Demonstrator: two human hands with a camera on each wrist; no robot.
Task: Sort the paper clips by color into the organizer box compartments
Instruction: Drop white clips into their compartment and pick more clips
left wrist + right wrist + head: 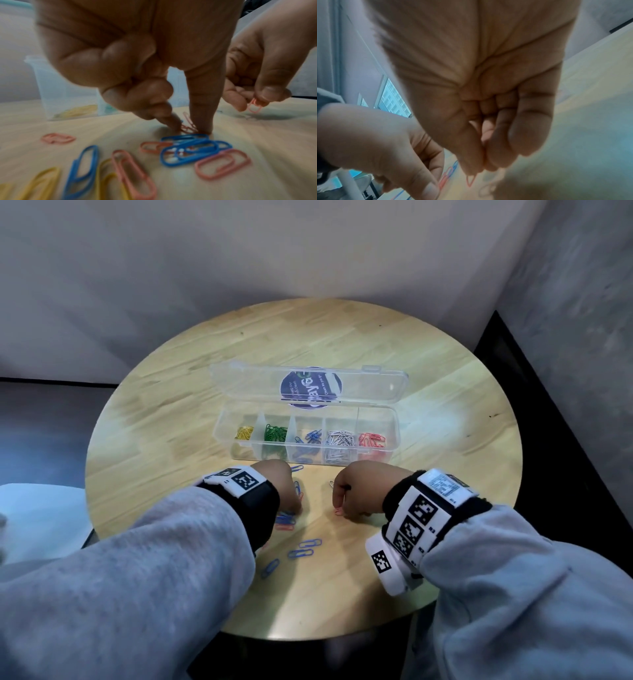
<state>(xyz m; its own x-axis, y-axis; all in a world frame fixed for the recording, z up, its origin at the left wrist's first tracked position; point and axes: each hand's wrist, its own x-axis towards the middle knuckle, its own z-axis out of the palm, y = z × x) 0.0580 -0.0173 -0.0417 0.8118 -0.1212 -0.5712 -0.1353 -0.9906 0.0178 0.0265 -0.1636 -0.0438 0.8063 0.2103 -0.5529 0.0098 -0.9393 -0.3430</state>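
Note:
The clear organizer box stands open on the table, its compartments holding yellow, green, blue, white and red clips from left to right. In front of it my left hand is down on the loose pile of blue and pink clips. Its thumb and index fingertip pinch a red paper clip that lies on the wood. My right hand hovers just to the right and pinches a pink paper clip between thumb and forefinger; the clip hangs just above the table.
The round wooden table ends close to my body. Loose blue clips lie near the front between my arms, yellow ones under my left wrist. The box lid leans back behind the compartments. Walls stand behind and to the right.

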